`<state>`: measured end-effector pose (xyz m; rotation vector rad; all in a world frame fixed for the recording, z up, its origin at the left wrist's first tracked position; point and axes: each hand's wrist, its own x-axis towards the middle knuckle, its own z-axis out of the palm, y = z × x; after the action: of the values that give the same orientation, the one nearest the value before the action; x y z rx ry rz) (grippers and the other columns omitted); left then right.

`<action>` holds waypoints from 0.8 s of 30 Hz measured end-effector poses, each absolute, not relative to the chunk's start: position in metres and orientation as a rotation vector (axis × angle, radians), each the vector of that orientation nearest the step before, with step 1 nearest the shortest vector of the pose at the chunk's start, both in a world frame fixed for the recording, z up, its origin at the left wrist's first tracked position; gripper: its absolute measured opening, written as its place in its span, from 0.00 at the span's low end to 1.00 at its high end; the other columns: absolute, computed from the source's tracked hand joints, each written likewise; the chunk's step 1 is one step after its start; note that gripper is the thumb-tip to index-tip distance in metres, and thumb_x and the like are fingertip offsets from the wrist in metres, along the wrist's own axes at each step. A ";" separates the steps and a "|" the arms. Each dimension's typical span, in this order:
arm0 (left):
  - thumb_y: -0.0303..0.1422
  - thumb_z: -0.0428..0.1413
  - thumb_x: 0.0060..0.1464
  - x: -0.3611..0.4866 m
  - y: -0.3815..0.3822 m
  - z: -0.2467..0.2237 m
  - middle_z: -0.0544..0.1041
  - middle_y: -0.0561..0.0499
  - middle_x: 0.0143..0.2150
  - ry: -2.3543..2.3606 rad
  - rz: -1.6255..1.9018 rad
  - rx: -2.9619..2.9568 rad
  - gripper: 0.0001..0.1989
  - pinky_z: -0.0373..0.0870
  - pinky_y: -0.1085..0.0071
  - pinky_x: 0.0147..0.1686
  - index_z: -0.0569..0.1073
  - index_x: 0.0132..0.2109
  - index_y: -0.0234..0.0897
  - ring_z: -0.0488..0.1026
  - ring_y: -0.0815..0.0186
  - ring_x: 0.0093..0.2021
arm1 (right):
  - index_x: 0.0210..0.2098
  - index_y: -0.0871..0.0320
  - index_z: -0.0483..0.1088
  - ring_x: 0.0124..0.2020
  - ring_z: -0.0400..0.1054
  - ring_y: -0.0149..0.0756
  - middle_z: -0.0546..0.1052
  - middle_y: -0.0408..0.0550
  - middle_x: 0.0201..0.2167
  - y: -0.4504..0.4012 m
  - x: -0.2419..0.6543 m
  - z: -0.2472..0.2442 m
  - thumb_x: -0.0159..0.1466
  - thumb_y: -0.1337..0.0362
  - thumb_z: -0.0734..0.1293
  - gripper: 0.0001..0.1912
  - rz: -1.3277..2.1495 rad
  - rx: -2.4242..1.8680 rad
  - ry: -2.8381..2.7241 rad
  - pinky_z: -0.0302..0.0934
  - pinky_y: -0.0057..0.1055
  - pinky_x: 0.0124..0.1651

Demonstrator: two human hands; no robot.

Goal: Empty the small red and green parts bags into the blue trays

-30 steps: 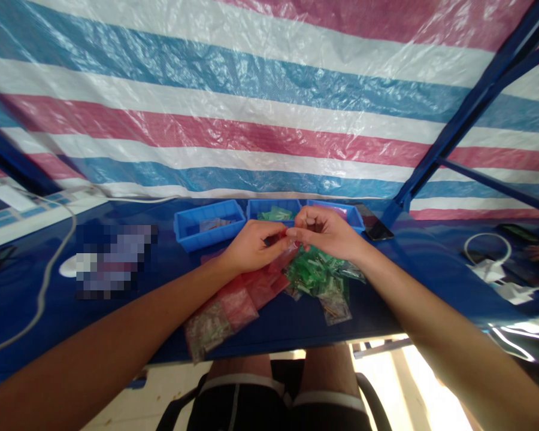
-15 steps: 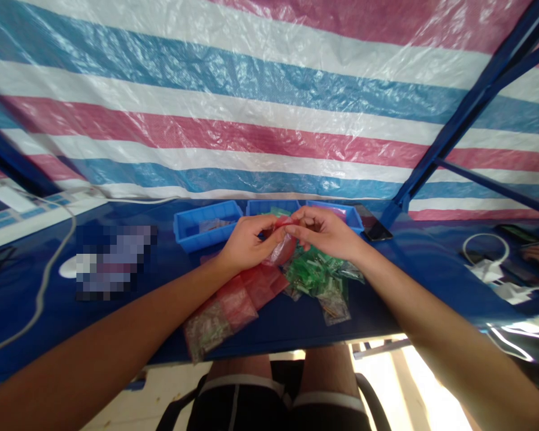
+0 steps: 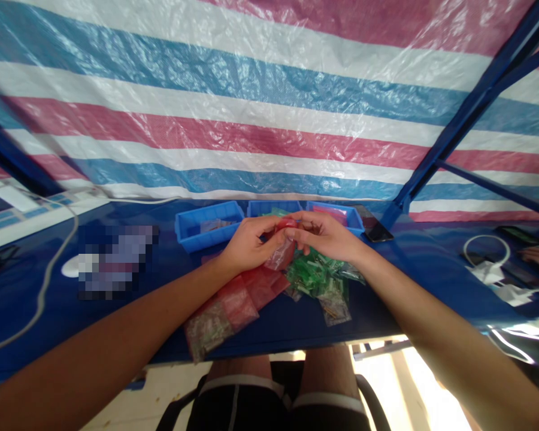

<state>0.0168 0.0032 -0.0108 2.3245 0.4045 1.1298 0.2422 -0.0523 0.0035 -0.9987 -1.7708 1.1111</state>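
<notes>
This looks like a workshop, with flat red plastic bags (image 3: 239, 306), shiny green plastic bags (image 3: 313, 276) and open blue plastic boxes (image 3: 209, 238) on a blue counter (image 3: 431, 263) by a red, white and blue striped plastic sheet (image 3: 251, 81).

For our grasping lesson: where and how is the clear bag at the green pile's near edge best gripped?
Probably pinch the clear bag by its near edge, coming from the near side: that end lies free, while the green pile crowds its far end.
</notes>
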 end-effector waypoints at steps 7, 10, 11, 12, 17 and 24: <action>0.41 0.59 0.71 0.017 0.004 -0.011 0.84 0.48 0.37 0.384 1.127 2.361 0.15 0.68 0.75 0.33 0.83 0.51 0.34 0.76 0.68 0.32 | 0.48 0.55 0.77 0.28 0.73 0.32 0.77 0.40 0.29 -0.052 0.243 0.002 0.69 0.45 0.74 0.20 1.121 -0.999 -1.781 0.71 0.29 0.31; 0.42 0.59 0.71 0.017 0.004 -0.011 0.83 0.49 0.35 0.406 1.130 2.369 0.16 0.67 0.75 0.33 0.83 0.51 0.34 0.75 0.69 0.31 | 0.45 0.55 0.76 0.26 0.72 0.32 0.78 0.40 0.27 -0.053 0.244 0.002 0.68 0.44 0.75 0.21 1.112 -1.018 -1.778 0.69 0.29 0.30; 0.42 0.59 0.71 0.017 0.004 -0.011 0.83 0.49 0.35 0.413 1.127 2.371 0.16 0.67 0.75 0.33 0.83 0.51 0.34 0.74 0.69 0.31 | 0.44 0.55 0.75 0.26 0.72 0.32 0.78 0.40 0.27 -0.053 0.244 0.003 0.68 0.44 0.75 0.21 1.110 -1.021 -1.779 0.69 0.29 0.30; 0.42 0.59 0.71 0.017 0.004 -0.011 0.82 0.49 0.35 0.419 1.124 2.372 0.16 0.66 0.75 0.33 0.83 0.51 0.34 0.74 0.69 0.31 | 0.43 0.55 0.75 0.25 0.72 0.32 0.78 0.40 0.27 -0.053 0.244 0.003 0.68 0.44 0.75 0.21 1.107 -1.022 -1.780 0.68 0.29 0.30; 0.42 0.58 0.71 0.016 0.004 -0.011 0.82 0.50 0.35 0.435 1.065 2.370 0.16 0.66 0.75 0.32 0.83 0.52 0.34 0.73 0.69 0.31 | 0.40 0.55 0.74 0.25 0.73 0.33 0.78 0.40 0.27 -0.053 0.244 0.004 0.68 0.44 0.74 0.20 1.075 -1.021 -1.802 0.66 0.29 0.29; 0.45 0.55 0.73 0.018 0.005 -0.011 0.81 0.51 0.35 0.459 0.944 2.351 0.19 0.65 0.76 0.30 0.82 0.52 0.35 0.73 0.69 0.30 | 0.37 0.54 0.72 0.26 0.72 0.34 0.76 0.40 0.26 -0.054 0.243 0.003 0.68 0.42 0.74 0.22 1.061 -1.056 -1.807 0.66 0.31 0.29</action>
<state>0.0175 0.0049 -0.0113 2.3506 0.4590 0.9444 0.2434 -0.0545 0.0035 -1.0556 -1.8065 1.0607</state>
